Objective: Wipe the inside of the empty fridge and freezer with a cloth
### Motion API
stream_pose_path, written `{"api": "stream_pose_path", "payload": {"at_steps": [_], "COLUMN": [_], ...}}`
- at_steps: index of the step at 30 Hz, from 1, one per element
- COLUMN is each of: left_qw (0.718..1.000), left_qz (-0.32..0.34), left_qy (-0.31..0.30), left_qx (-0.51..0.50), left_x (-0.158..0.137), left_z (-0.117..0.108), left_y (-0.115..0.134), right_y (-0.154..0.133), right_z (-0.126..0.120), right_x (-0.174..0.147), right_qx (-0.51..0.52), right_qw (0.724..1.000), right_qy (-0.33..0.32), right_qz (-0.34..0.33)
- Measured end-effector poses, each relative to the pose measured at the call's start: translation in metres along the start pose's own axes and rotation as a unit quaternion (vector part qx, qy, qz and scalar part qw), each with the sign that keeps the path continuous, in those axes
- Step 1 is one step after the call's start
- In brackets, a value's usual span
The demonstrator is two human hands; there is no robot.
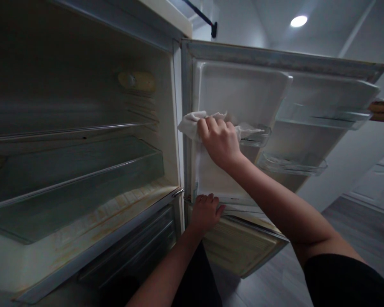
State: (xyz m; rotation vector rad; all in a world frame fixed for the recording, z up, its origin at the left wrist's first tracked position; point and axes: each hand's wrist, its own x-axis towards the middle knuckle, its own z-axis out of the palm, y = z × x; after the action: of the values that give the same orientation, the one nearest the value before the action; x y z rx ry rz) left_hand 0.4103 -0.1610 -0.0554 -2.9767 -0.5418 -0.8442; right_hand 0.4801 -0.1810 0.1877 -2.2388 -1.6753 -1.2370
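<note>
Cloth (192, 123) bunched in right hand (220, 143) grip against fridge door (243, 89); left hand (206, 213) clasps its lower edge beside door shelves (291, 164).

Bare glass fridge shelves (83, 170) (stained sill)

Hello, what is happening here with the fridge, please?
A person stands at an open fridge whose shelves hold nothing that can be seen. The right hand presses a white cloth against the inner side of the open door, near the hinge edge. The left hand grips the bottom edge of that door. The door's clear racks look bare. Yellowish stains show on the fridge's lower ledge.
</note>
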Motion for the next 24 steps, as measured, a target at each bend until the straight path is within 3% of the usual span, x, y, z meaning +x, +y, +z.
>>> {"api": "stream_pose_path", "payload": {"at_steps": [6,10,13,24], "left_qw": [1.0,1.0,1.0,1.0], "left_qz": [0.007,0.003,-0.002,0.005], "left_qy": [-0.011,-0.013,-0.009,0.018], "left_qx": [0.002,-0.001,-0.001,-0.006], "left_x": [0.002,0.004,0.006,0.002], "left_z": [-0.004,-0.002,0.001,0.0], "left_y": [0.0,0.004,0.006,0.003], "right_y": [0.05,0.104,0.123,0.051], "right_z": [0.003,0.015,0.021,0.021], "right_x": [-0.033,-0.061,-0.073,-0.063], "right_qx": [-0.028,-0.041,-0.028,0.045], "right_qw": [1.0,0.999,0.998,0.983], "right_qy": [-0.008,0.022,0.049,0.051], "right_qz": [-0.003,-0.007,-0.026,-0.171]}}
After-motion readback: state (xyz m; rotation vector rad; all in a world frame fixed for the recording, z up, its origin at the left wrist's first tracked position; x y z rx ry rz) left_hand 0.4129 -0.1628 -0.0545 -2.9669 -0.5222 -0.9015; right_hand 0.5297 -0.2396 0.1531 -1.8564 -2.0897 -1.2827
